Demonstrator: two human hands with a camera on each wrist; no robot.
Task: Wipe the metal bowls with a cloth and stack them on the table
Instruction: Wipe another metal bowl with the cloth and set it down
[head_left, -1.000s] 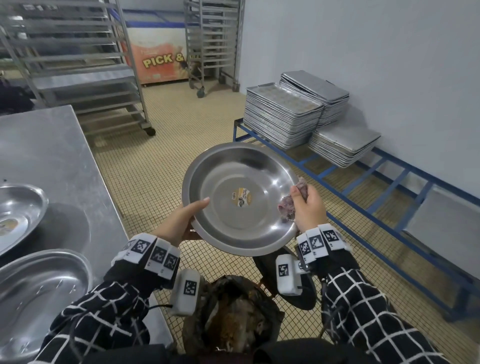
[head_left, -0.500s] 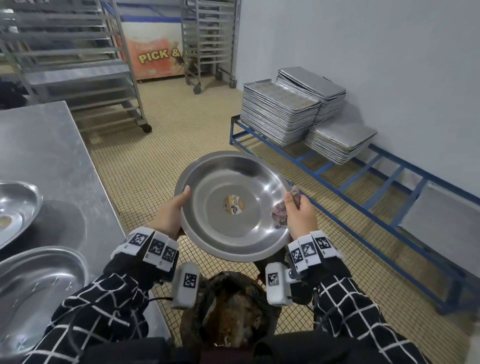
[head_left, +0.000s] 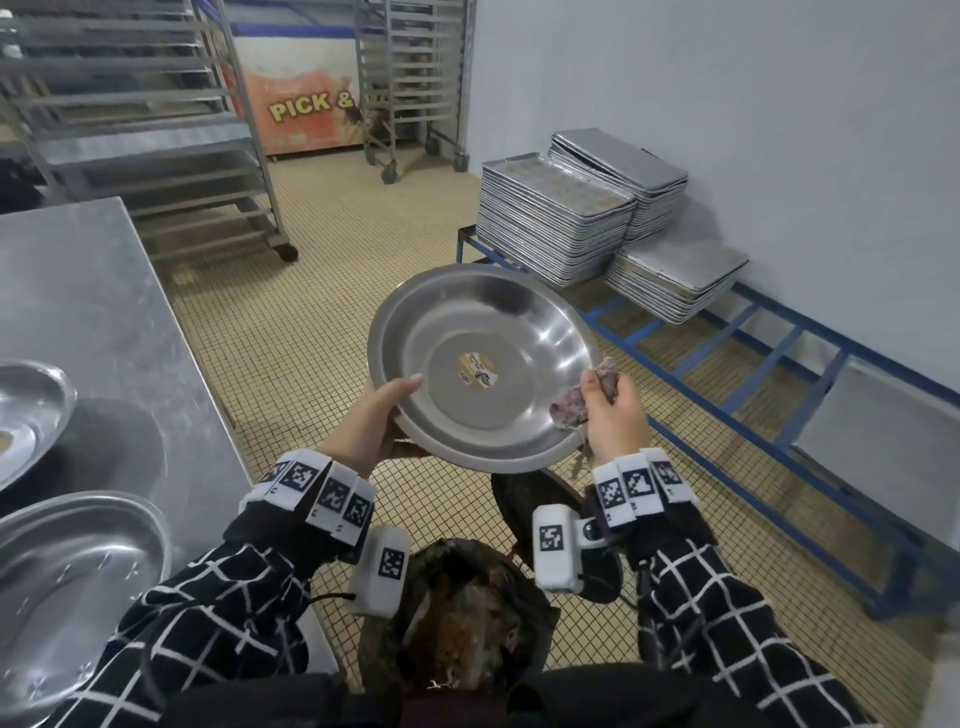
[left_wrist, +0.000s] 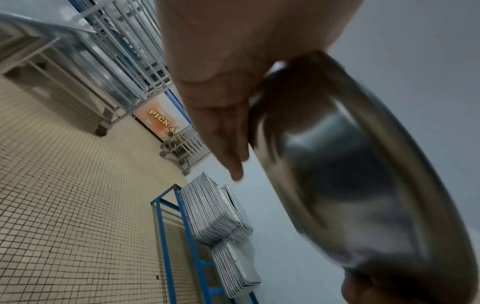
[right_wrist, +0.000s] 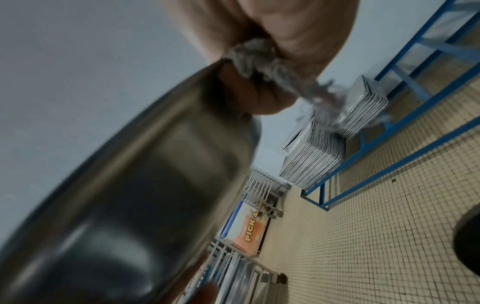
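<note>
**Bowl held off the table, cloth at its right rim**

Head view: metal bowl is held in the air over the tiled floor, to the right of the steel table, tilted with its inside toward the camera. Left hand grips the near-left rim, thumb over the edge, fingers beneath and out of sight; judged a steadying hold so the inside stays open to wiping. Right hand has its fingers closed on a bunched cloth, pressing it against the inner right wall at the rim. A sticker sits at the bowl's centre. Two more bowls rest on the table, cut off by the frame; whether they are stacked cannot be told.

Left wrist view: fingers extend along the bowl's underside; bowl blurred, thumb contact not visible.

Right wrist view: cloth is wedged between thumb and curled fingers, loose end trailing. Bowl exterior fills the lower left, blurred. Tray stacks on the blue rack lie behind.
</note>
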